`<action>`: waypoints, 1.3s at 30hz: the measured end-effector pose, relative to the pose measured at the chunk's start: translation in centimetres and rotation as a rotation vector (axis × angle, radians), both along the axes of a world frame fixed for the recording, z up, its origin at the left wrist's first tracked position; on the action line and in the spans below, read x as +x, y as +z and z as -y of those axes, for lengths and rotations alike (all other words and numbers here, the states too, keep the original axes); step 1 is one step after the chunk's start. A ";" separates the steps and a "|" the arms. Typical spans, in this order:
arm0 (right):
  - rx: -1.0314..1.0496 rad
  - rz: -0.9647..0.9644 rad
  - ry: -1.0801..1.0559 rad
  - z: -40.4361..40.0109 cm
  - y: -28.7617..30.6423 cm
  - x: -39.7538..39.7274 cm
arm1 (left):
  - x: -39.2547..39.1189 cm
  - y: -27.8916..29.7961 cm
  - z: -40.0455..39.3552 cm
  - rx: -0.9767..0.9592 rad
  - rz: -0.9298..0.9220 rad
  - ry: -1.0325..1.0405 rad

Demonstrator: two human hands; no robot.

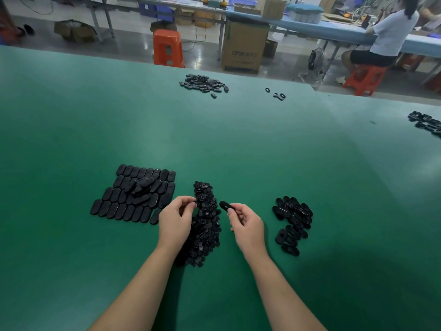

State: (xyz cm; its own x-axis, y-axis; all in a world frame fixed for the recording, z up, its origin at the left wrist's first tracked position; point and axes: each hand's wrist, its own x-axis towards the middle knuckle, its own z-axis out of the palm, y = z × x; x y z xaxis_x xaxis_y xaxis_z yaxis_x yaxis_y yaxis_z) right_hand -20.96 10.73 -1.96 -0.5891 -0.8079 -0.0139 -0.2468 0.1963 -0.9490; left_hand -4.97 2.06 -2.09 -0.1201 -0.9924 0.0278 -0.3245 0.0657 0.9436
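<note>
Two hands work low over the green table (238, 144). The right hand (245, 223) pinches a black oval shell (225, 206) between thumb and fingers. The shell sticks out up and to the left, clear of the table and just right of the disc pile (206, 225). The left hand (176, 218) has its fingers curled, tips drawn together at the pile's upper left edge. Whether they hold a disc I cannot tell, since it is black against black.

The disc pile is a long heap of small black parts that runs between the two wrists. Left of it lie rows (133, 194) of closed oval pieces set side by side, with a few loose ones on top. Right of the right hand, apart from it, sits a loose heap (292, 220) of open shells.

Far across the table are a far heap (204, 83), a few rings (276, 94) to its right, and an edge heap (427, 123) at the right border. Beyond the table stand an orange stool (168, 47) and a carton (244, 47), and a person (391, 34) sits at a blue bench.
</note>
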 end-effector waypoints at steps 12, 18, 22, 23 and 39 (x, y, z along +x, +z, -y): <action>-0.003 0.063 0.021 0.4 -0.6 -0.1 | -2.8 2.6 -2.0 -0.288 0.212 -0.230; 0.005 0.063 0.019 0.5 -0.9 -0.3 | -4.8 2.7 -1.8 -0.198 0.335 -0.259; 0.003 0.047 0.027 0.6 -1.1 -0.4 | -5.0 2.7 -1.4 -0.162 0.377 -0.266; 0.002 0.044 0.027 0.6 -1.2 -0.5 | -5.0 2.8 -1.3 -0.149 0.378 -0.267; -0.004 0.000 0.061 0.4 -0.8 -0.5 | -5.0 3.6 -0.3 -0.035 0.394 -0.259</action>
State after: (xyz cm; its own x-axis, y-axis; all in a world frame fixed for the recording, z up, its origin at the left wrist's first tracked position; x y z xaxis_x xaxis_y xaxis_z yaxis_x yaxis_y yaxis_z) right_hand -21.45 10.30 -2.80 -0.5386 -0.8425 -0.0109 -0.2581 0.1773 -0.9497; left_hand -9.95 2.39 1.55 -0.3722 -0.9275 -0.0365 -0.6258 0.2217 0.7478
